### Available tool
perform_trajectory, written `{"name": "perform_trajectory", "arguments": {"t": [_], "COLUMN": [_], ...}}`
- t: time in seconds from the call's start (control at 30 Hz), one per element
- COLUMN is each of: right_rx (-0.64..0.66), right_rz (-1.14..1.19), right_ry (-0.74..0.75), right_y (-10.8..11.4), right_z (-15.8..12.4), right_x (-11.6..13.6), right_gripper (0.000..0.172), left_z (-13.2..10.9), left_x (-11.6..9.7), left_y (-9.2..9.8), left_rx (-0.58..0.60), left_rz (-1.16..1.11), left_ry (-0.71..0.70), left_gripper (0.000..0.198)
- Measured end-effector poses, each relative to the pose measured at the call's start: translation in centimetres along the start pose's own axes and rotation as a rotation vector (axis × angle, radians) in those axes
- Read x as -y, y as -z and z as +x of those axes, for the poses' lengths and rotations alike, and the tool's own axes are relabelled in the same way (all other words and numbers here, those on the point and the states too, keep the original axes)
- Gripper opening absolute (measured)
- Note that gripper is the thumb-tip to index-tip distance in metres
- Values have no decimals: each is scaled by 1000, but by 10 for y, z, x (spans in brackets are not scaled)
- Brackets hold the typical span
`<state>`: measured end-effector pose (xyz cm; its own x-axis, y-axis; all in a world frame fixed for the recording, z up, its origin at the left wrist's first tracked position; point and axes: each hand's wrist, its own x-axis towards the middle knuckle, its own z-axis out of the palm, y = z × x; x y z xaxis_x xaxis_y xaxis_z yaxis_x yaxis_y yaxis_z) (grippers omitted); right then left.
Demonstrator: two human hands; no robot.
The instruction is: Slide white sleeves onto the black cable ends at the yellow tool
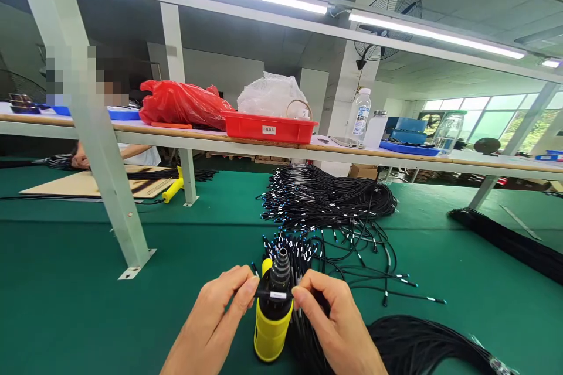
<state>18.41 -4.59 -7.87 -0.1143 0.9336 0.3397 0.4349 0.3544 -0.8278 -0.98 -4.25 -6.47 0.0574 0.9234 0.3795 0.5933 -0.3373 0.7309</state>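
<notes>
A black cable piece with a white label [278, 295] is stretched level between my two hands. My left hand [219, 312] pinches its left end between thumb and fingers, and my right hand [333, 317] pinches its right end. Directly behind and below the label stands a yellow and black tool [271, 334] with a stepped dark nozzle pointing up. Just beyond it lie many black cable ends with blue tips and white labels [290, 246]. More black cables run under my right hand, partly hidden by it.
A large coiled cable bundle [329, 196] lies further back on the green table [57, 281]. Other black bundles [417, 343] lie to the right. A shelf [206, 142] crosses above, holding a red tray [268, 129] and bottles. Its post [101, 146] stands left; a person's hands [80, 157] are beyond.
</notes>
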Motion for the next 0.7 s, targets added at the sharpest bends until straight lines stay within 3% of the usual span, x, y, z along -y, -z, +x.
{"name": "perform_trajectory", "arguments": {"t": [0.17, 0.37, 0.5, 0.6, 0.7], "right_rx": [21, 32, 30, -103, -364], "right_rz": [-32, 0, 62, 159, 241], "right_ry": [10, 0, 3, 6, -25], "right_y": [-1, -2, 2, 12, 28], "right_z": [-3, -3, -5, -6, -2], "right_x": [-1, 2, 5, 0, -20], "right_gripper": [44, 46, 44, 44, 43], "left_z": [0, -5, -3, -3, -6], "left_x": [-7, -1, -4, -7, -3], "left_y": [3, -2, 2, 10, 16], "left_rx": [101, 78, 157, 230, 280], "left_rz": [-59, -85, -84, -127, -158], "left_ry": [-25, 5, -27, -57, -63], "left_gripper": [38, 36, 37, 36, 31]}}
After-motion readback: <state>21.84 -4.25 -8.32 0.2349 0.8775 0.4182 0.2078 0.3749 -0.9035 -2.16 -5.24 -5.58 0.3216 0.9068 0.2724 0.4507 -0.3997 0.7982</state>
